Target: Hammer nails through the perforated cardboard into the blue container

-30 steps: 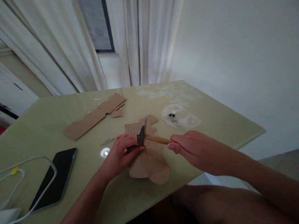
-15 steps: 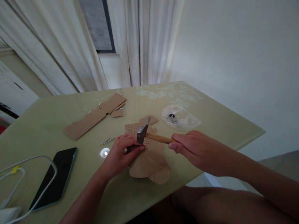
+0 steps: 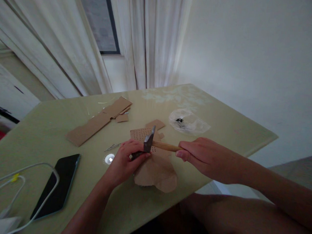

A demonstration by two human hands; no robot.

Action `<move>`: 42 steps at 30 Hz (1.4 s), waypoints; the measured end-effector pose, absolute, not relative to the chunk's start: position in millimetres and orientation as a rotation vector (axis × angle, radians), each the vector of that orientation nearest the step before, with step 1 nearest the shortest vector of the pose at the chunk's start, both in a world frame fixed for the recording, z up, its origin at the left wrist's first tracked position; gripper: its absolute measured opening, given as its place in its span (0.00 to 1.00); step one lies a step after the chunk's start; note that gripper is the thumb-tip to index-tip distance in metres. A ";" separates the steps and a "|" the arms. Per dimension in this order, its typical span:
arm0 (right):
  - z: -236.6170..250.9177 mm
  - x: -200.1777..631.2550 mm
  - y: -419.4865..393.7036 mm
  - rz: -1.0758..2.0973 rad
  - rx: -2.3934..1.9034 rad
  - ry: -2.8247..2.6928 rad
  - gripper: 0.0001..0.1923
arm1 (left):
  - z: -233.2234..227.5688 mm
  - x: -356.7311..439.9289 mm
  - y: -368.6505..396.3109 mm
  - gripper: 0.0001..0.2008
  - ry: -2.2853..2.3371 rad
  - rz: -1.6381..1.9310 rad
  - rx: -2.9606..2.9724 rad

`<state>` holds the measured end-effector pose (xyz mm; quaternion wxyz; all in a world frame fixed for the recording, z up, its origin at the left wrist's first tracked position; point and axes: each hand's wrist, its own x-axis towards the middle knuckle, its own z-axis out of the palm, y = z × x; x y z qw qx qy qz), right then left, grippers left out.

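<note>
My right hand is wrapped round the wooden handle of a hammer. Its metal head rests at, or just above, the fingertips of my left hand. Those fingers are closed, with a short dark metal piece showing between thumb and forefinger; its kind is hidden by the hand and hammer head. Under both lies a brown piece of cardboard, its upper part dotted with rows of small holes and its lower part rounded.
Cut cardboard strips lie at the back left. Thin metal rods and a small round white item sit left of my left hand. A phone lies under a white cable. A plastic bag holds small black pieces.
The hammer head has dipped slightly toward my left fingertips. My left hand and the cardboard look unmoved.
</note>
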<state>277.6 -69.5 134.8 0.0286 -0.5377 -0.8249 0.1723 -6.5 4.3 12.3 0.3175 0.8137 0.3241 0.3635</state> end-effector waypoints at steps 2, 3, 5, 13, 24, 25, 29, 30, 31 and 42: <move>134.5 277.4 -69.4 0.537 -1.668 -2.566 0.28 | 11.9 -6.6 4.5 0.05 0.845 0.978 2.139; 134.7 277.4 -69.6 0.533 -1.659 -2.563 0.29 | 11.6 -6.7 4.5 0.05 0.846 0.980 2.135; 135.3 277.9 -70.3 0.524 -1.634 -2.539 0.30 | 11.0 -6.7 4.6 0.05 0.851 0.963 2.128; 134.8 280.7 -70.6 0.548 -1.651 -2.555 0.28 | 12.8 -5.8 4.8 0.05 0.844 0.966 2.128; 133.4 281.6 -70.2 0.582 -1.645 -2.552 0.30 | 12.0 -6.2 5.2 0.05 0.843 0.955 2.123; 133.4 282.1 -70.3 0.585 -1.644 -2.540 0.30 | 11.7 -6.0 5.2 0.05 0.849 0.952 2.112; 132.9 283.6 -70.4 0.590 -1.660 -2.511 0.30 | 9.8 -5.7 4.6 0.05 0.863 0.952 2.070; 132.4 283.8 -70.3 0.585 -1.673 -2.512 0.30 | 9.1 -5.7 4.6 0.05 0.864 0.954 2.061; 132.0 284.0 -70.2 0.578 -1.684 -2.515 0.30 | 8.4 -5.8 4.5 0.05 0.870 0.954 2.050; 127.6 284.3 -69.9 0.557 -1.685 -2.541 0.30 | 4.7 -5.6 3.2 0.17 0.945 0.961 1.998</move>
